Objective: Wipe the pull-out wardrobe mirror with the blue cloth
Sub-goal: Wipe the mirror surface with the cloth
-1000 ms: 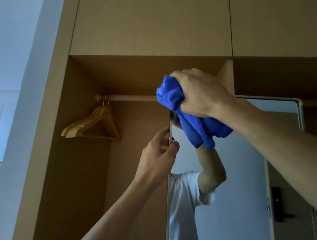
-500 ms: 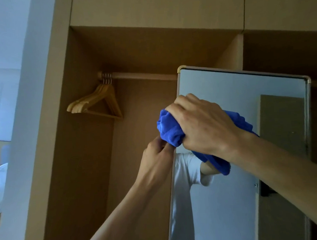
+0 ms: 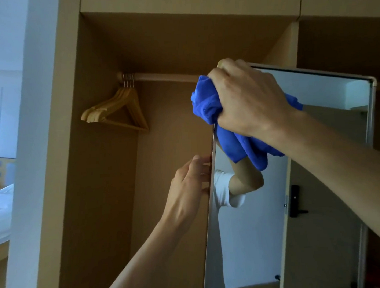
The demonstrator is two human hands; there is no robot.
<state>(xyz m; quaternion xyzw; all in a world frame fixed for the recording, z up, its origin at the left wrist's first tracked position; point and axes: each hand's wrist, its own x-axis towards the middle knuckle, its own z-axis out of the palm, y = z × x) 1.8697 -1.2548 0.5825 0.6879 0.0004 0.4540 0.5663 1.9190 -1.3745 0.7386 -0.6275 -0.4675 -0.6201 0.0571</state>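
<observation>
The pull-out mirror [image 3: 320, 203] stands out from the wooden wardrobe, its metal frame running from the top left corner to the right edge. My right hand [image 3: 248, 101] grips a bunched blue cloth [image 3: 206, 101] and holds it against the glass at the mirror's top left corner. Part of the cloth hangs below the hand. My left hand [image 3: 190, 183] pinches the mirror's left edge lower down, fingers curled round the frame. The glass reflects an arm, a white sleeve and a door.
A wooden rail [image 3: 163, 77] crosses the open wardrobe bay, with several wooden hangers [image 3: 117, 110] at its left end. A white wall post [image 3: 26, 152] stands at the left, and a bed [image 3: 0, 211] shows beyond it.
My right hand and the cloth have moved up the glass to the top left corner. My left hand now sits well below the right one on the edge.
</observation>
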